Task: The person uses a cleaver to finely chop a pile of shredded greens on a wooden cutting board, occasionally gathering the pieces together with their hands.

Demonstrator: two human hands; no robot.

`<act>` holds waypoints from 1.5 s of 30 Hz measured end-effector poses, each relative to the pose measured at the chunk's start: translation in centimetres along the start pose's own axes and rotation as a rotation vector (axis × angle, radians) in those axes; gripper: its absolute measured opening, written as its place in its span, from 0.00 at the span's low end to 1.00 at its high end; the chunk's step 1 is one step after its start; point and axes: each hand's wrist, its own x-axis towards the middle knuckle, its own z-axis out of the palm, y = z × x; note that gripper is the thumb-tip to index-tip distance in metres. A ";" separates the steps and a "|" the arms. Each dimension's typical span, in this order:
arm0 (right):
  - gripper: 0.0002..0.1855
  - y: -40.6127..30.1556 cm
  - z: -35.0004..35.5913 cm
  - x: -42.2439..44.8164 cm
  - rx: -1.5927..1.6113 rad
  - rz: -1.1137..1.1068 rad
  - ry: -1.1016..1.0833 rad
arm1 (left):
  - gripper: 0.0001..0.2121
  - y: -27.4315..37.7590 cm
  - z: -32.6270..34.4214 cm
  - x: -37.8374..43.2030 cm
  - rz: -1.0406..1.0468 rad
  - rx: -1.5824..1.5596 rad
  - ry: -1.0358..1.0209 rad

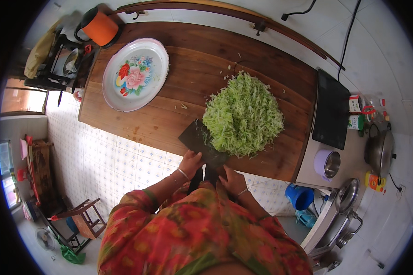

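A large heap of shredded pale-green vegetable (243,115) lies on the wooden table (182,89). At its near left edge is the wide dark blade of a cleaver (201,141), with green shreds stuck to it. My right hand (232,180) is closed round the cleaver's handle end, close to my body. With its fingers, my left hand (192,164) pinches the near left edge of the blade. An oval enamel tray with painted flowers (137,99) rests on the table's left part.
An orange kettle (99,25) stands at the back left corner. Right of the table are a black induction hob (331,108), a lilac mug (327,163), a lidded pot (380,149) and a sink (332,228). A blue bucket (299,197) is below. A wooden chair (87,220) stands lower left.
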 end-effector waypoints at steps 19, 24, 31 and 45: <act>0.14 3.4 -12.2 4.1 0.989 0.131 0.139 | 0.14 5.8 16.4 7.2 0.414 0.394 -0.092; 0.10 4.5 -13.0 5.5 0.997 0.037 0.124 | 0.14 3.0 16.6 6.3 0.587 0.592 -0.045; 0.12 -0.7 -15.9 3.2 0.971 0.003 0.274 | 0.16 1.3 18.7 -0.1 0.501 0.545 -0.140; 0.21 1.1 -12.4 3.2 0.351 0.187 0.353 | 0.23 -0.4 18.5 -1.1 0.892 1.515 -0.386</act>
